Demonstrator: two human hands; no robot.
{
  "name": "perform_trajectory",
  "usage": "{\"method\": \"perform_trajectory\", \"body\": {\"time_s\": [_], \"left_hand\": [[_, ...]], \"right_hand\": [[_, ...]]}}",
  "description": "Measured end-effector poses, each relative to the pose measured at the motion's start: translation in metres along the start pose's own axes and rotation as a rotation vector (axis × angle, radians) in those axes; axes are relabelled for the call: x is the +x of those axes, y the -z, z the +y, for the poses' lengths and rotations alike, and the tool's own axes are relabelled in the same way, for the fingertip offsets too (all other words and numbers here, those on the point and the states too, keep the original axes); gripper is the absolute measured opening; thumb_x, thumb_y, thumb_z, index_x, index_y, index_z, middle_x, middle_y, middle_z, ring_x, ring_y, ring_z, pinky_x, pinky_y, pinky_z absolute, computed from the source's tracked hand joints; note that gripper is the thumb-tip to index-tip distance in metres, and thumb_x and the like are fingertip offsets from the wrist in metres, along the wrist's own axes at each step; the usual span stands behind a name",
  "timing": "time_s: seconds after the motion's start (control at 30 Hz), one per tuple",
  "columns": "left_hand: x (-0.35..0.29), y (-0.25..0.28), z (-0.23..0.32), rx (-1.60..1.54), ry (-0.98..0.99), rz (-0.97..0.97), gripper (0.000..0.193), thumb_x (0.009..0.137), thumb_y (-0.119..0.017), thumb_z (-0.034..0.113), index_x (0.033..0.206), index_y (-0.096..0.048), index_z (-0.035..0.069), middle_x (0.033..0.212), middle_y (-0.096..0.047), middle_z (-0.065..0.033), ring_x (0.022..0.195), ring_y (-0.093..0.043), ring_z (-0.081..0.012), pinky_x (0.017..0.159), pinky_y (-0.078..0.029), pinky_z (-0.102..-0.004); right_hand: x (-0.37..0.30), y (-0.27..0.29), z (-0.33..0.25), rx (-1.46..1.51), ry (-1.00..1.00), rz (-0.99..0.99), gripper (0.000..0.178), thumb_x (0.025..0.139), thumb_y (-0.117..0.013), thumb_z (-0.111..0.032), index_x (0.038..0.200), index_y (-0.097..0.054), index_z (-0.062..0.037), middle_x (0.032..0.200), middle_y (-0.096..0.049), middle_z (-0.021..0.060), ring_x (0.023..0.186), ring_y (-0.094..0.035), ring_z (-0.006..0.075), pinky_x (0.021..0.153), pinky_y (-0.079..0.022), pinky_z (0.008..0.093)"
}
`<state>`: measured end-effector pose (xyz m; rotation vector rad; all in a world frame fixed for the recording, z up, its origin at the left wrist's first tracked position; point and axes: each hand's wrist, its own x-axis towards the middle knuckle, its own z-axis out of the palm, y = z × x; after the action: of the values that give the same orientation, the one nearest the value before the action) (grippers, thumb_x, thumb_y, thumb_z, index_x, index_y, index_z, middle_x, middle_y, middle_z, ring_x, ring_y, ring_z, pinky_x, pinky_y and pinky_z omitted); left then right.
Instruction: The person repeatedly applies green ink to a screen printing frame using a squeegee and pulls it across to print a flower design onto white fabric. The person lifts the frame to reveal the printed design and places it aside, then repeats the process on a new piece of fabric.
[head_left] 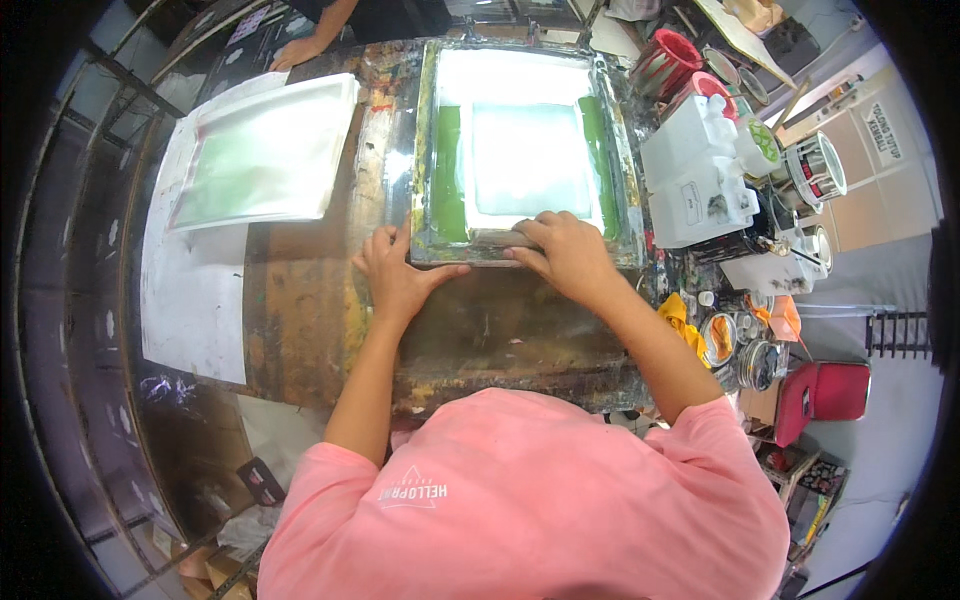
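Observation:
A screen-printing frame point(425, 160) lies on the worktable in front of me, with green borders around a bright white middle. White ink or glare covers much of its mesh; I cannot tell which. At its near end, my right hand point(565, 250) is closed around a squeegee point(497, 238), which lies crosswise near the frame's near edge. My left hand point(393, 275) rests at the frame's near left corner, thumb stretched along the near side and fingers spread up the left side.
Left of the frame, a pale sheet stack point(265, 155) lies over white paper point(195, 310) on the stained table point(500, 340). Along the right stand white jugs point(690, 180), a red-stained pot point(667, 62), tins and a yellow cloth point(682, 322). Another person's hand point(298, 52) touches the far left side.

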<state>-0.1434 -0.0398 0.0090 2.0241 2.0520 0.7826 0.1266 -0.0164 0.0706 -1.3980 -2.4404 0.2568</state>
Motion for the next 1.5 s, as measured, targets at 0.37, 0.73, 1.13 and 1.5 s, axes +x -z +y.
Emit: {"method": "perform_trajectory", "body": {"time_s": [0.37, 0.73, 1.13, 1.5], "left_hand": [[-0.005, -0.001, -0.006, -0.032, -0.005, -0.017, 0.108, 0.048, -0.096, 0.065, 0.136, -0.069, 0.009, 0.114, -0.057, -0.0065, 0.117, -0.05, -0.0269, 0.104, -0.03, -0.0444], [-0.002, -0.007, -0.013, -0.177, -0.093, 0.086, 0.117, 0.054, -0.094, 0.066, 0.147, -0.06, 0.006, 0.1, -0.066, -0.0076, 0.098, -0.057, -0.0254, 0.099, -0.034, -0.0438], [-0.009, -0.006, -0.009, -0.16, -0.094, 0.106, 0.114, 0.062, -0.092, 0.065, 0.15, -0.056, 0.003, 0.093, -0.067, -0.0103, 0.088, -0.057, -0.0255, 0.091, -0.037, -0.0406], [0.005, 0.006, 0.012, -0.716, 0.034, 0.112, 0.099, 0.076, -0.094, 0.044, 0.148, -0.052, -0.007, 0.119, -0.071, -0.0165, 0.117, -0.06, -0.0269, 0.112, -0.038, -0.0435]], "right_hand": [[0.096, -0.033, 0.065, -0.173, 0.065, 0.178, 0.034, 0.092, -0.072, -0.045, 0.103, -0.072, -0.013, 0.095, -0.067, 0.0078, 0.09, -0.068, 0.0299, 0.069, -0.059, 0.0443], [0.224, 0.001, 0.149, -0.088, 0.091, 0.048, 0.052, 0.1, -0.055, -0.064, 0.109, -0.075, -0.0165, 0.098, -0.072, 0.0101, 0.1, -0.071, 0.0345, 0.084, -0.055, 0.0502], [0.089, -0.008, 0.06, -0.255, 0.072, 0.02, 0.043, 0.101, -0.058, -0.054, 0.107, -0.064, -0.0118, 0.095, -0.068, 0.0119, 0.085, -0.071, 0.0322, 0.065, -0.06, 0.047], [0.013, 0.046, -0.015, -0.219, 0.079, 0.11, 0.035, 0.094, -0.069, -0.038, 0.109, -0.065, -0.0064, 0.099, -0.066, 0.0111, 0.098, -0.064, 0.0297, 0.089, -0.05, 0.0478]]}}
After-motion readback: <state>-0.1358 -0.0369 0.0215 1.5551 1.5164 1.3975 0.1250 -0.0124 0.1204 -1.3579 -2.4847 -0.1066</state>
